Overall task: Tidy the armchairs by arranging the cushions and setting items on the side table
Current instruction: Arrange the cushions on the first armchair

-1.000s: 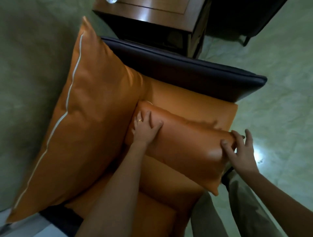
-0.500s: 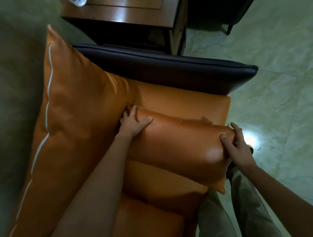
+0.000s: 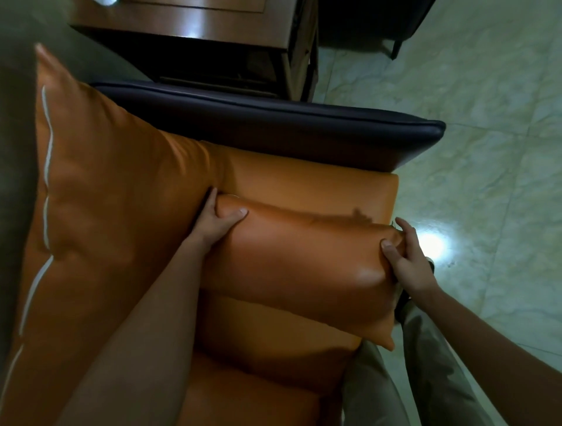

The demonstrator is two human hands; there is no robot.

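A small orange cushion (image 3: 301, 267) lies across the orange seat (image 3: 310, 188) of the armchair. My left hand (image 3: 217, 220) grips its left end, thumb on top and fingers tucked between it and the big back cushion. My right hand (image 3: 406, 258) grips its right end at the seat's front edge, thumb pressed into the leather. The large orange back cushion (image 3: 115, 213) with a white piping line leans on the left. The wooden side table (image 3: 200, 27) stands beyond the dark armrest (image 3: 273, 127).
A pale object (image 3: 105, 2) sits on the side table's top left corner, mostly cut off. Pale tiled floor (image 3: 486, 152) spreads to the right, with a bright light reflection. Another dark chair (image 3: 380, 21) stands at the top right. My trouser legs show at the bottom.
My left hand slid from the cushion's top down into the gap by the back cushion. The small cushion moved slightly toward the back cushion. My right hand kept its hold.
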